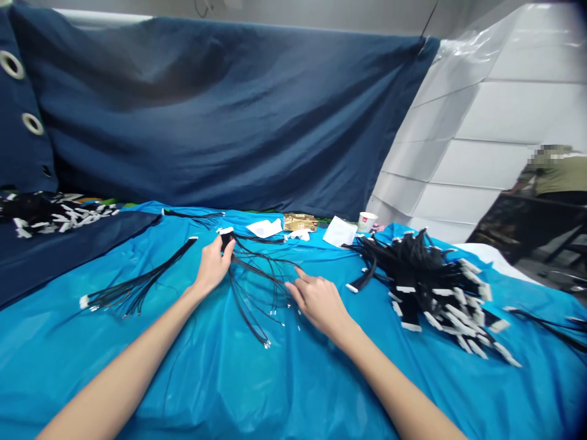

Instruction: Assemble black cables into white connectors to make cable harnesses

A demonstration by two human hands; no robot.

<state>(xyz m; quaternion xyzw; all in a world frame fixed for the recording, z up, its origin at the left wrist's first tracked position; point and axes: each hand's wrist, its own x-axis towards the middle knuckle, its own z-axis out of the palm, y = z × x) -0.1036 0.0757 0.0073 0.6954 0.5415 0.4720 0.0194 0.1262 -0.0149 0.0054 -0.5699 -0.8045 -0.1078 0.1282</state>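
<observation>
My left hand (214, 261) grips a black wire harness (247, 264) just below its white connector (225, 231), above the blue sheet (220, 391). The harness's thin wires fan out to the right and down, with small pale tips at their ends. My right hand (318, 300) is closed at the fingertips on some of these wires. Another black harness (147, 281) lies on the sheet left of my left hand. More black wires (261, 238) lie behind the held harness.
A large pile of black harnesses (426, 275) is at the right, another pile (55, 214) at the far left. A paper cup (367, 222), white paper (340, 231) and a gold packet (299, 222) stand or lie at the back. A person (562, 174) is partly visible far right.
</observation>
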